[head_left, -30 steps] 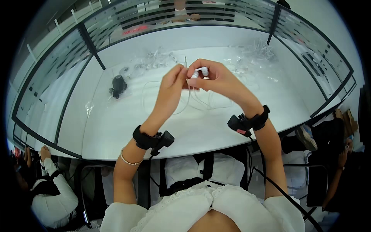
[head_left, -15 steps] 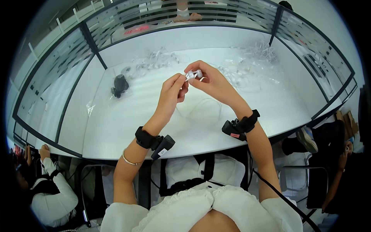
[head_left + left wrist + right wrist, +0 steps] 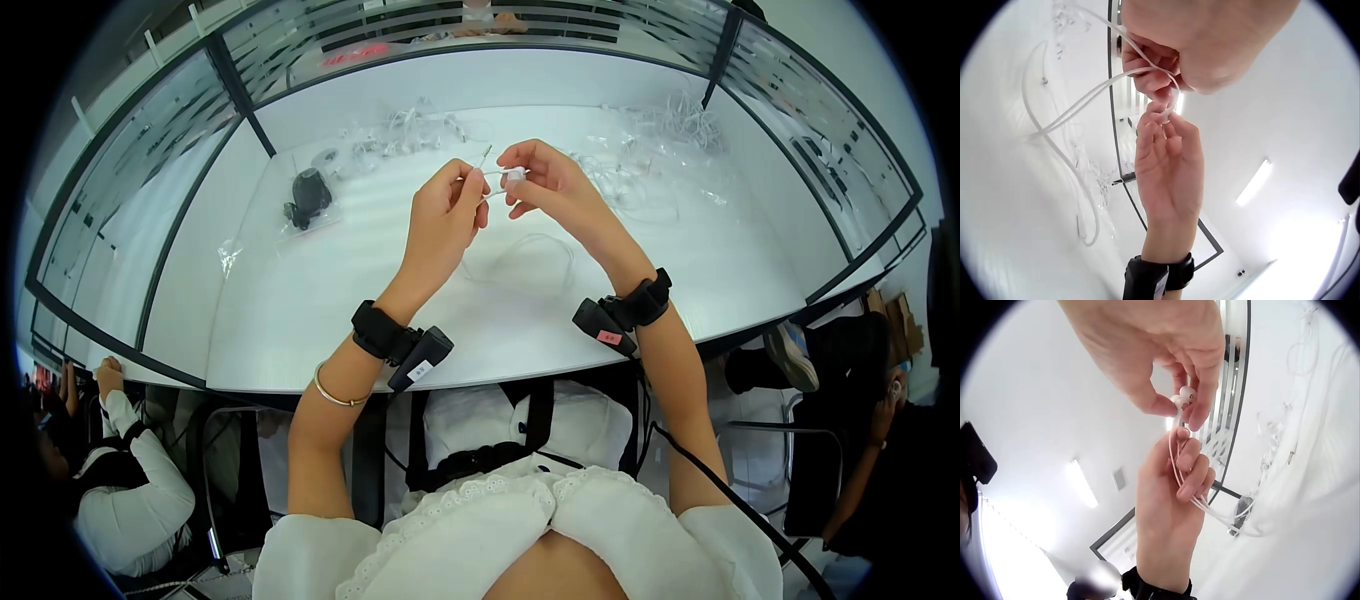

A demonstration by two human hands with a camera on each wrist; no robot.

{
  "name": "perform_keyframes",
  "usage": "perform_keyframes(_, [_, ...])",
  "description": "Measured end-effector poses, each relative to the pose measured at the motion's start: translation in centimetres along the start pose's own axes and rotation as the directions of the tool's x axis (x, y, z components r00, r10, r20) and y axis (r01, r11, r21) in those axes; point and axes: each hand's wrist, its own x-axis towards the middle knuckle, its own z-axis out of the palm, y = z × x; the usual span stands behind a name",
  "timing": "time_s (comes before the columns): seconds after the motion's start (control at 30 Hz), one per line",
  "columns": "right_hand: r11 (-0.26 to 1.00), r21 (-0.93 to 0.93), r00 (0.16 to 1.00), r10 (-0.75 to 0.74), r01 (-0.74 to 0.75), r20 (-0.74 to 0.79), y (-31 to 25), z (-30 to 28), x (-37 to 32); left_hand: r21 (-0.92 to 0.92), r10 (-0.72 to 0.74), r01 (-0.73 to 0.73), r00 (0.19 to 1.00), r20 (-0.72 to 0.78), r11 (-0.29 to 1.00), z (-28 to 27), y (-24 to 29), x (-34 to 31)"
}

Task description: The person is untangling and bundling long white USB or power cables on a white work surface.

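White wired earphones are held between both hands above the white table. My right hand (image 3: 568,192) pinches the two earbuds (image 3: 1186,395) between thumb and fingers, side by side in the right wrist view. Just to the left, my left hand (image 3: 446,215) grips the white cable (image 3: 1174,456) close below the earbuds, its fingers curled round it. The thin plug end (image 3: 486,155) sticks up past the left fingers. From the left hand the cable hangs down in a loose loop that reaches the tabletop in the head view.
The white table (image 3: 380,350) has low partitions round it. A black object (image 3: 309,192) in clear plastic lies at the left. Heaps of white cables (image 3: 690,125) and clear bags (image 3: 400,135) lie toward the back. Another person (image 3: 135,490) sits at the far left.
The right hand has moved slightly away from the left, and the earbuds with it, opening a small gap spanned by cable. The plug end shows again above the left fingers.
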Motion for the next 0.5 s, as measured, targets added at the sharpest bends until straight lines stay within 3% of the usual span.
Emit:
perform_keyframes(0.23, [1.000, -0.013, 1.000, 0.011, -0.011, 0.013, 0.3, -0.3, 0.1, 0.084, 0.107, -0.103, 0.993, -0.052, 0.991, -0.1, -1.1, 0.3])
perform_keyframes(0.33, [0.994, -0.049, 0.992, 0.104, -0.101, 0.075, 0.2, -0.4, 0.0, 0.100, 0.150, -0.142, 0.985, -0.081, 0.985, -0.2, -1.7, 0.4])
perform_keyframes(0.5, [0.998, -0.039, 0.998, 0.053, -0.052, 0.036, 0.3, 0.0, 0.1, 0.174, 0.134, -0.118, 0.987, -0.085, 0.978, -0.4, -1.2, 0.3])
